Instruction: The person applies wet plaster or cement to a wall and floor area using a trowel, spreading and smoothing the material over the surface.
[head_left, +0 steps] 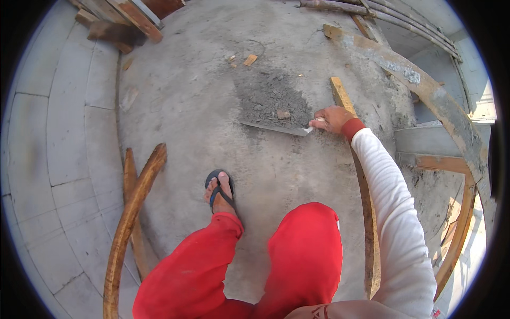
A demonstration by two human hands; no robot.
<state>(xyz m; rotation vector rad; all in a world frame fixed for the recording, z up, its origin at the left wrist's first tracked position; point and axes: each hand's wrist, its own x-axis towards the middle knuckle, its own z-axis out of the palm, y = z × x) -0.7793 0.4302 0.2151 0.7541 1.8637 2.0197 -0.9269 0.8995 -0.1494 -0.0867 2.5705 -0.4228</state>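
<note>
My right hand (333, 119) is closed round the handle of a flat metal trowel (281, 128). The trowel's long blade lies low at the near edge of a dark grey heap of wet mortar (272, 95), touching it. A small brownish chip (283, 114) rests on the mortar close to the blade. Beneath my right wrist, a long wooden beam (345, 95) runs along the floor toward me. My left hand is out of the picture.
A block wall (69, 138) rises on the left, with curved timbers (130, 223) near it. Boards (127, 26) are piled at the far left. A mortar-stained plank (425, 85) and poles (393, 18) stand on the right. My sandalled foot (220, 191) is on the concrete floor (180, 106).
</note>
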